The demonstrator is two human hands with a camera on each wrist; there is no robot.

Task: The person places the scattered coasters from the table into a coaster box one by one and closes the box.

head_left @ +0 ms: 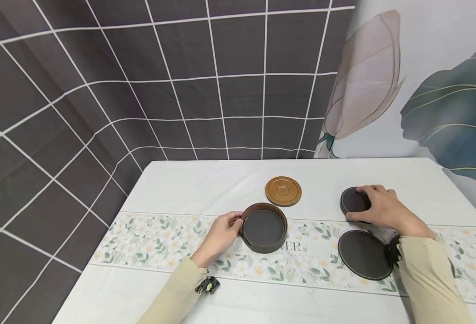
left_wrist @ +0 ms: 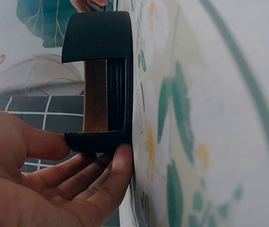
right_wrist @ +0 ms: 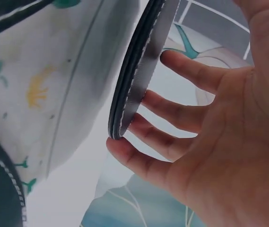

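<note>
A round dark coaster holder point(head_left: 264, 228) with a brown inner wall sits on the table, a dark disc inside. In the left wrist view, the holder point(left_wrist: 96, 35) has a gap in its side, through which stacked layers show. My left hand point(head_left: 221, 236) pinches its left wall between thumb and fingers. To the right, my right hand point(head_left: 381, 207) grips a small stack of round dark coasters point(head_left: 350, 200) by the edges. White stitching runs along the stack's edge point(right_wrist: 136, 71) in the right wrist view. Another dark round coaster point(head_left: 363, 255) lies flat below that hand.
A round brown disc point(head_left: 283, 191) with ring grooves lies just behind the holder. A flowered runner point(head_left: 160, 238) crosses the white table point(head_left: 197, 184). Behind stands a dark curtain with a white grid point(head_left: 238, 99), and a leaf-printed cloth point(head_left: 456, 112) hangs at the right.
</note>
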